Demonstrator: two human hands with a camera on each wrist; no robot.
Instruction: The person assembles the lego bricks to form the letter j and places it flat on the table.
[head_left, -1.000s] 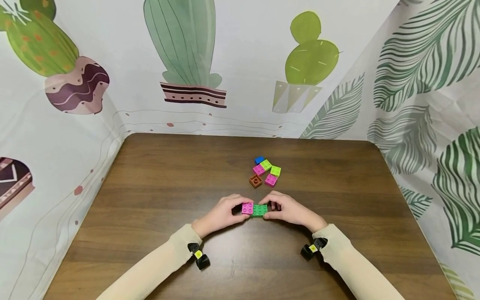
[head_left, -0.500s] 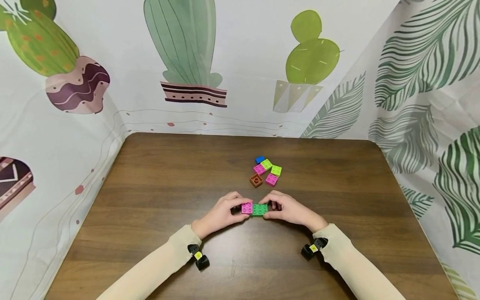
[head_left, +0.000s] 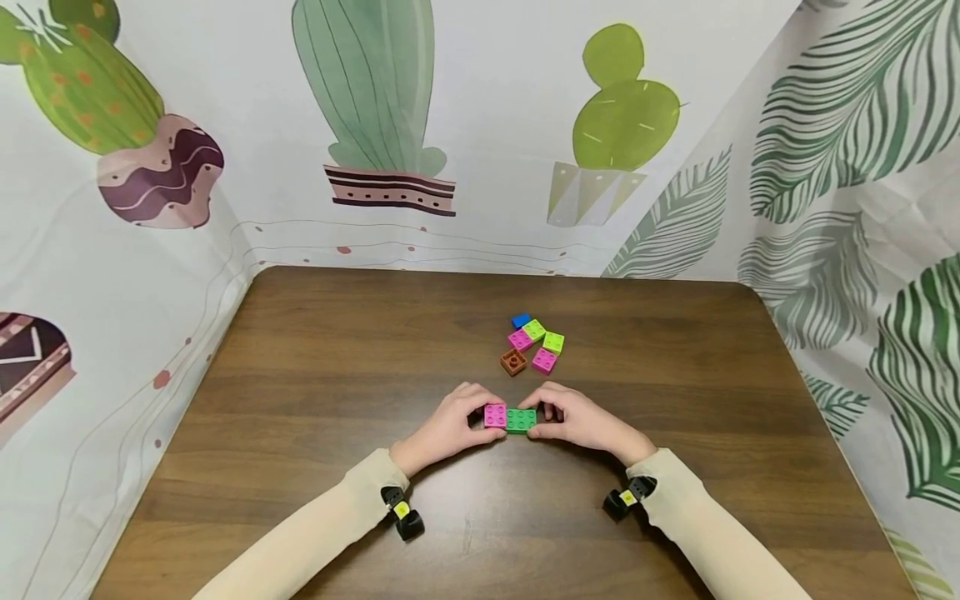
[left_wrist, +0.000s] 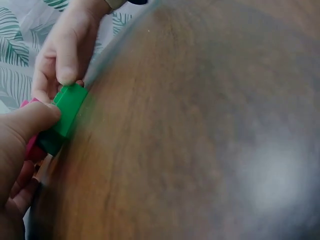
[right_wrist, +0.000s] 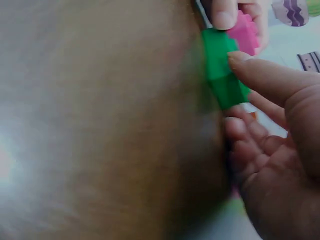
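Observation:
A pink building brick (head_left: 495, 416) with studs sits raised on the left end of a longer green building brick (head_left: 521, 420). My left hand (head_left: 448, 423) grips the pink brick from the left, its fingers at the far side and thumb at the near side. In the left wrist view that thumb (left_wrist: 42, 116) lies against the green brick (left_wrist: 70, 107) too. From the right, my right hand (head_left: 581, 419) pinches the green brick between thumb and fingers. The right wrist view shows the right thumb (right_wrist: 250, 67) on the green brick (right_wrist: 220, 60), with the pink brick (right_wrist: 244, 34) behind it.
Beyond the hands lies a loose group of bricks: a brown one (head_left: 513, 362) showing its hollow underside, two pink (head_left: 544, 360), two lime (head_left: 553, 342) and a blue one (head_left: 521, 320). The wooden table (head_left: 337, 358) meets a patterned cloth (head_left: 495, 242) at the back.
My left hand and wrist have shifted slightly to the right, the thumb reaching a little further along the near side. The right hand keeps its grip; the loose bricks have not moved.

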